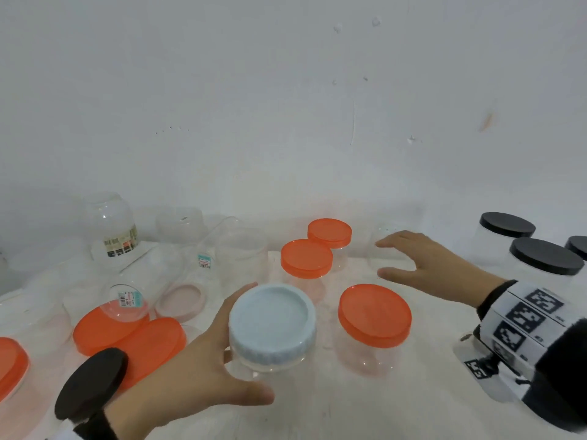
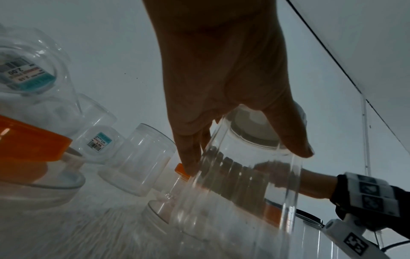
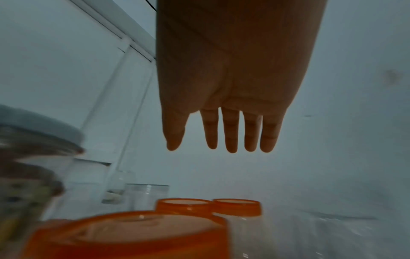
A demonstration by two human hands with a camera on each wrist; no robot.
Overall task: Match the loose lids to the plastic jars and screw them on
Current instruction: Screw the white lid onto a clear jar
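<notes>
My left hand (image 1: 241, 344) grips a clear plastic jar (image 1: 270, 360) with a pale blue ribbed lid (image 1: 270, 319) on it, near the table's front middle. In the left wrist view the left hand (image 2: 244, 157) has its thumb and fingers curled round the jar (image 2: 239, 192) just below the lid (image 2: 255, 126). My right hand (image 1: 390, 258) is spread open further back, right beside a faint lidless clear jar (image 1: 390, 231); whether they touch I cannot tell. From the right wrist, the right hand (image 3: 221, 145) shows straight fingers holding nothing.
Three orange-lidded jars (image 1: 306, 258) (image 1: 329, 232) (image 1: 374, 315) stand mid-table. Loose orange lids (image 1: 111, 328) (image 1: 152, 344) and a black disc (image 1: 92, 379) lie left. Lidless jars (image 1: 109, 227) and a pink lid (image 1: 182, 300) sit back left. Black-lidded jars (image 1: 546, 255) stand right.
</notes>
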